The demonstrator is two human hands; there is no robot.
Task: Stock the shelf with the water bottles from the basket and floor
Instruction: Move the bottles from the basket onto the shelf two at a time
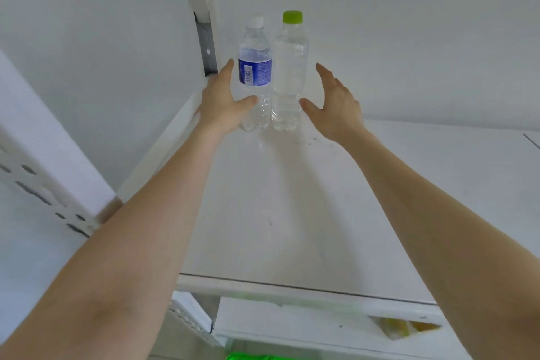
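Two clear water bottles stand upright side by side at the back left of the white shelf board [292, 213]. The left bottle [255, 73] has a white cap and a blue label; the right bottle [290, 73] has a green cap and no coloured label. My left hand [222, 102] is just left of the blue-label bottle, fingers straight, thumb touching its lower part. My right hand [336, 105] hovers at the right of the green-cap bottle, fingers spread, thumb tip at its side. Neither hand is curled round a bottle.
A white slotted upright post [204, 9] rises behind the bottles at the shelf's back left corner, another [43, 190] at the near left. A lower shelf [321, 327] shows below the front edge, with something yellow [403, 327] and something green [254, 356] beneath.
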